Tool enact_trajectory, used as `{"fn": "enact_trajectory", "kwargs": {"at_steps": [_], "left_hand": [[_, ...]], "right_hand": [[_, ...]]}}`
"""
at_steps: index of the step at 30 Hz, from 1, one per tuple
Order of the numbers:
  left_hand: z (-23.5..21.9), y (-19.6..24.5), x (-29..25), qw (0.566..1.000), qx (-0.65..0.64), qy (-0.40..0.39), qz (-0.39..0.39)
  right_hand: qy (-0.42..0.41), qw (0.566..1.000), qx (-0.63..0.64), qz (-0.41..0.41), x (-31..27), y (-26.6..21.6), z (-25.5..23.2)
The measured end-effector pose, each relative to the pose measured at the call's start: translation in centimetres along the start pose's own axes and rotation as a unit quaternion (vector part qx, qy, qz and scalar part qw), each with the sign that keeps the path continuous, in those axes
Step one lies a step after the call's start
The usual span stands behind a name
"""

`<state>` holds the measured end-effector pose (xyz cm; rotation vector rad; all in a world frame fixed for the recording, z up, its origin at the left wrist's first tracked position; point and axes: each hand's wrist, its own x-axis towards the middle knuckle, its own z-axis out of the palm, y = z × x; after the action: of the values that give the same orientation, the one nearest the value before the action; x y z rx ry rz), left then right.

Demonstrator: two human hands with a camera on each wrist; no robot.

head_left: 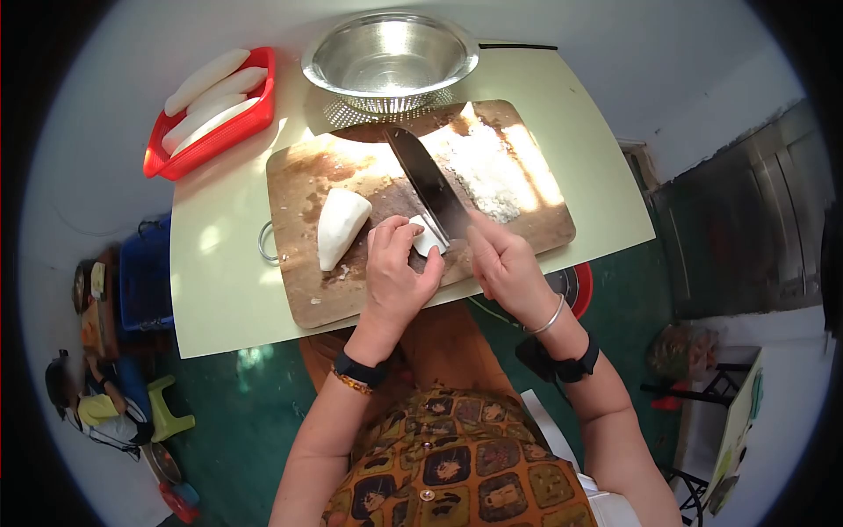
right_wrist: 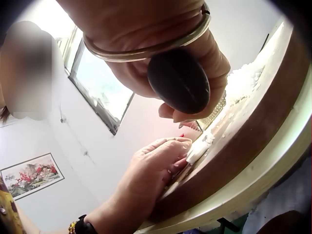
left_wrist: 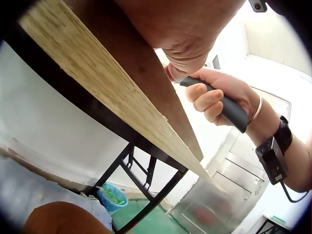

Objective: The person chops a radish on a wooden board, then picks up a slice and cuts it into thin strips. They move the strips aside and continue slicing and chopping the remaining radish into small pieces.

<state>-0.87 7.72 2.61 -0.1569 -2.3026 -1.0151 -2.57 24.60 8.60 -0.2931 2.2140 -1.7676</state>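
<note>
The right hand (head_left: 507,267) grips a wide dark knife (head_left: 428,183) by its handle; in the left wrist view its fingers curl round the black handle (left_wrist: 233,113). The blade's edge lies along small white slices (head_left: 428,235) on the wooden cutting board (head_left: 303,294). The left hand (head_left: 397,274) holds those slices with bent fingers and thumb, just left of the blade; the right wrist view shows its fingertips at the white piece (right_wrist: 197,150). A larger white peeled chunk (head_left: 342,227) lies left of this hand. Finely chopped white bits (head_left: 492,180) cover the board's right side.
Behind the board stands a metal basin (head_left: 391,54) on a perforated strainer (head_left: 386,104). A red basket (head_left: 211,151) with several long white peeled pieces is at the table's back left. The table's (head_left: 206,307) front edge is close to the body; a seated person (head_left: 101,408) is at far left.
</note>
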Motion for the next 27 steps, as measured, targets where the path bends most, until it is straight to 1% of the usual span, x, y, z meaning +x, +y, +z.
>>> {"fn": "enact_trajectory", "kwargs": {"at_steps": [2, 4, 8, 10, 13, 16, 22, 27], "left_hand": [[-0.1, 0.1, 0.0, 1.000, 0.002, -0.021, -0.003], [0.0, 0.1, 0.0, 1.000, 0.003, -0.024, 0.000], [0.0, 0.1, 0.0, 1.000, 0.007, -0.006, 0.018], [0.0, 0.0, 0.0, 1.000, 0.008, -0.009, 0.016], [0.0, 0.1, 0.0, 1.000, 0.009, -0.018, 0.009], [-0.1, 0.2, 0.1, 1.000, 0.013, -0.022, 0.010], [-0.1, 0.2, 0.1, 0.999, 0.022, -0.027, 0.017], [-0.2, 0.3, 0.2, 0.999, 0.019, -0.031, 0.015]], "right_hand": [[0.010, 0.998, -0.042, -0.036, -0.6, 0.4, 0.0], [0.015, 0.995, -0.071, -0.069, -0.9, 0.6, 0.3], [0.009, 0.995, -0.087, -0.049, -1.2, 0.3, 0.4], [0.004, 0.995, -0.094, -0.043, -1.2, 0.2, 0.5], [0.019, 0.993, -0.105, -0.053, -1.0, 1.3, 0.5], [0.006, 0.991, -0.111, -0.069, -1.2, 0.2, 0.5], [0.008, 0.980, -0.169, -0.106, -1.5, -0.3, 0.5], [0.007, 0.975, -0.195, -0.109, -1.5, -0.6, 1.0]]}}
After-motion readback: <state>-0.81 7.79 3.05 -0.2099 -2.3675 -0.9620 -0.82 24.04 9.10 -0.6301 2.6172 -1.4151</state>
